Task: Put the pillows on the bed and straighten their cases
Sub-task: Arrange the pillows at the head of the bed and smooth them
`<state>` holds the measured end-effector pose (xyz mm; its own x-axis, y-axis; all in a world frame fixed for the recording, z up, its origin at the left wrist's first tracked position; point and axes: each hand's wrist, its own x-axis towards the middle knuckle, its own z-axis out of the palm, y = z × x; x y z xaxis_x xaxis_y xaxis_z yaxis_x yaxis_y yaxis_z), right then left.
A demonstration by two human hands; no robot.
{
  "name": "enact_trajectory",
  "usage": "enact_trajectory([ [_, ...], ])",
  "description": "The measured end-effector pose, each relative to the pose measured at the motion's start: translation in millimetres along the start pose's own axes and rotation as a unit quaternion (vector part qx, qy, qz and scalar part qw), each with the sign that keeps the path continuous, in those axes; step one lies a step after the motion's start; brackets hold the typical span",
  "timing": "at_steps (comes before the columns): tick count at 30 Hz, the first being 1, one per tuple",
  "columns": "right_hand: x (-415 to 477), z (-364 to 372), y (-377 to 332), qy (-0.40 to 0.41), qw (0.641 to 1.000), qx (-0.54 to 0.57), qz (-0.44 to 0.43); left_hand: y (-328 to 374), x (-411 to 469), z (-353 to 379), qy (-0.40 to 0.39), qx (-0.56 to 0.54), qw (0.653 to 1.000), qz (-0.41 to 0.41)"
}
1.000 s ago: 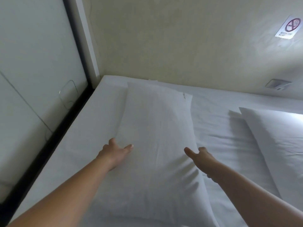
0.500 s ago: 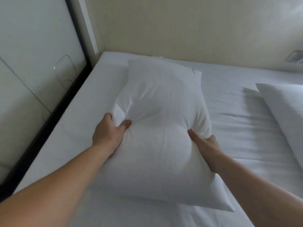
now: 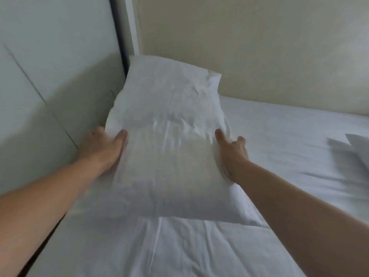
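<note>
A white pillow [image 3: 169, 140] in a wrinkled white case is raised off the bed [image 3: 279, 140], its far end tilted up toward the corner of the walls. My left hand [image 3: 103, 148] grips its left edge, thumb on top and fingers behind. On the opposite edge my right hand [image 3: 231, 150] holds it the same way. A corner of the case hangs loose at the lower right. A second white pillow [image 3: 359, 150] lies at the right edge of the view, mostly cut off and blurred.
A pale panelled wall [image 3: 50, 86] runs along the bed's left side, with a dark gap [image 3: 40, 248] between it and the mattress. A cream wall [image 3: 259, 47] stands behind the bed's head. The white sheet [image 3: 179, 246] in front of me is creased.
Both hands went from resting open on the flat pillow to gripping its sides. The pillow has been lifted and carried up and left toward the corner.
</note>
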<state>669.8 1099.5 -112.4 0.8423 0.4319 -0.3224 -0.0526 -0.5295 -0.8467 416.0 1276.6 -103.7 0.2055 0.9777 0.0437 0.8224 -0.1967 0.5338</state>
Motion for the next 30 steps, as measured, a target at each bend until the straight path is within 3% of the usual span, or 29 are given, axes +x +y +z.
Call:
enact_trajectory([
  [3, -11, 13, 27, -0.112, 0.986, -0.087, 0.086, -58, -28, 28, -0.207, -0.069, 0.968, -0.122],
  [5, -22, 17, 54, -0.136, 0.974, -0.138, 0.115, -76, -43, 39, -0.25, -0.084, 0.951, -0.16],
  [8, -36, 16, 80, -0.079, 0.98, -0.16, 0.085, -82, -51, 41, -0.232, -0.099, 0.947, -0.197],
  [11, -67, 21, 110, -0.014, 0.992, -0.106, 0.06, -71, -50, 46, -0.211, -0.146, 0.954, -0.156],
  [15, -98, 25, 140, -0.009, 0.993, -0.067, 0.099, -52, -34, 53, -0.19, -0.023, 0.979, -0.069],
  [19, -60, 30, 95, -0.002, 0.994, -0.106, 0.002, -77, -15, 51, -0.173, 0.056, 0.982, -0.056],
  [24, -12, 33, 23, -0.017, 0.983, -0.126, -0.135, -104, -23, 54, -0.1, -0.012, 0.993, -0.057],
  [26, -8, 20, 48, -0.028, 0.977, -0.183, -0.106, -102, -41, 62, -0.102, -0.037, 0.992, -0.063],
  [30, -24, -8, 114, -0.087, 0.968, -0.226, 0.063, -95, -55, 66, -0.109, -0.035, 0.992, -0.054],
])
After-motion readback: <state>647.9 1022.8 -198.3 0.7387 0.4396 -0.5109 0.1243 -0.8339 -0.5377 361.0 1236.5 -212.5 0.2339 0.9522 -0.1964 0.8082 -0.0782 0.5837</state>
